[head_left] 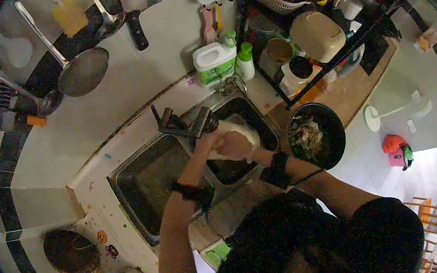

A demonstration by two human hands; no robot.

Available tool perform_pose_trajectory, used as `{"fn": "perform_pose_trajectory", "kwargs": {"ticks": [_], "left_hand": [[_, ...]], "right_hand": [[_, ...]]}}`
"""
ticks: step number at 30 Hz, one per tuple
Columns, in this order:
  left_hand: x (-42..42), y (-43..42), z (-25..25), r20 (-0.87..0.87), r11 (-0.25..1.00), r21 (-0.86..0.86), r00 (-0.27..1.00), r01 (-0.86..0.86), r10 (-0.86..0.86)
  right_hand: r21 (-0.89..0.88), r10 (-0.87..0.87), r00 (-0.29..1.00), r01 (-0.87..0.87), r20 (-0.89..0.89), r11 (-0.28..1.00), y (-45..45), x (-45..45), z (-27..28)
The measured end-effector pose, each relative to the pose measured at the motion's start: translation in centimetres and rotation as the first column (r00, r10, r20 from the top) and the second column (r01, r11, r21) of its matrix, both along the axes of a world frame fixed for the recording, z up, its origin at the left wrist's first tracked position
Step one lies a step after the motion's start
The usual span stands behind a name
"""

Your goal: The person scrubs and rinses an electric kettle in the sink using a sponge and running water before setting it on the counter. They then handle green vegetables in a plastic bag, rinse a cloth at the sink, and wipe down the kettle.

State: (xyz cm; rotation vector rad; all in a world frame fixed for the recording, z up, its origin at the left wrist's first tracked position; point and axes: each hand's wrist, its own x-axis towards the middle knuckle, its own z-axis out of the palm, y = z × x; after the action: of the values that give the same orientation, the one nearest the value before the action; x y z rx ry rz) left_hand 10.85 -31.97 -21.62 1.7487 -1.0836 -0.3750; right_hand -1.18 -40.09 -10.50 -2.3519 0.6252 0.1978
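Observation:
Both hands are together over the right basin [229, 171] of a double sink, just below the dark faucet [202, 123]. My left hand [209, 142] is closed against a pale, whitish item [249, 132], close to the faucet's end. My right hand [234, 145] lies beside it with bent fingers, on the same pale item. What that item is cannot be made out, and the hands partly cover it. Dark bands circle both forearms.
The left basin [155, 185] is beside them. A dark pan [316, 136] with food scraps stands right of the sink. Behind are a detergent jug [216, 63], a pump bottle [245, 63] and a black rack [327, 72]. A pot [71, 252] stands lower left.

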Motion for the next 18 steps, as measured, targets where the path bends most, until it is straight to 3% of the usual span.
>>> {"fn": "perform_pose_trajectory", "kwargs": {"ticks": [1,2,4,5,6,7,8,9,10,11,13,15,16,17,18], "left_hand": [[-0.2,-0.2,1.7,-0.176,0.997,-0.064,0.984,-0.033,0.021],[-0.6,-0.2,3.6,-0.349,0.990,-0.118,0.937,-0.075,0.030],[-1.3,0.0,8.3,-0.652,0.963,-0.193,0.758,-0.188,0.017],[-2.4,-0.1,12.1,-0.651,0.964,-0.190,0.759,-0.186,0.018],[-3.8,-0.4,16.7,-0.470,0.982,0.122,0.863,-0.142,0.184],[-4.5,-0.6,18.9,-0.227,0.893,0.423,0.935,-0.156,0.271],[-4.4,-1.0,12.6,-0.013,0.952,0.277,0.990,-0.132,0.141],[-4.2,-1.4,6.5,0.278,0.986,0.128,0.959,-0.104,0.065],[-4.0,-1.8,0.6,0.538,0.997,-0.015,0.840,-0.079,0.074],[-4.4,-0.7,1.9,0.539,0.997,-0.012,0.839,-0.080,0.074],[-4.6,1.7,6.5,0.332,0.991,0.078,0.940,-0.105,0.074],[-1.2,4.1,3.1,0.333,0.889,0.443,0.898,0.120,-0.287],[-1.1,4.5,2.8,0.489,0.964,0.253,0.849,0.081,-0.200],[-0.8,4.8,2.6,0.486,0.963,0.258,0.850,0.081,-0.202],[-0.4,4.5,4.8,0.223,0.918,0.389,0.959,0.077,-0.175]], "right_hand": [[-0.043,0.101,0.991,-0.097,0.084,0.994,0.1,-0.1,-0.5],[-0.037,0.096,0.992,-0.093,0.083,0.995,0.2,-0.4,-0.7],[-0.049,-0.044,0.997,0.047,0.067,0.998,0.2,-0.5,-1.3],[-0.046,-0.046,0.997,0.049,0.068,0.998,0.0,-0.7,-1.4],[-0.105,-0.046,0.994,0.056,0.099,0.993,-0.6,-1.2,-1.5],[-0.165,-0.044,0.990,0.066,0.133,0.984,-1.1,-1.5,-1.6],[-0.162,-0.045,0.990,0.067,0.133,0.984,-1.6,-1.7,-2.1],[-0.102,-0.183,0.969,0.201,0.164,0.974,-2.2,-1.8,-2.8],[-0.037,-0.318,0.929,0.330,0.187,0.943,-2.9,-1.8,-3.1],[-0.034,-0.318,0.930,0.329,0.187,0.944,-3.5,-2.0,-2.6],[0.036,-0.218,0.965,0.215,0.144,0.976,-4.7,-2.5,-0.9],[0.011,-0.207,0.967,0.208,0.151,0.978,-4.8,-2.8,-0.6],[-0.017,-0.197,0.967,0.202,0.159,0.979,-4.8,-2.9,-0.6],[-0.044,-0.186,0.969,0.195,0.164,0.980,-4.7,-3.1,-0.7],[-0.073,-0.172,0.970,0.186,0.171,0.980,-4.6,-3.1,-0.5]]}}
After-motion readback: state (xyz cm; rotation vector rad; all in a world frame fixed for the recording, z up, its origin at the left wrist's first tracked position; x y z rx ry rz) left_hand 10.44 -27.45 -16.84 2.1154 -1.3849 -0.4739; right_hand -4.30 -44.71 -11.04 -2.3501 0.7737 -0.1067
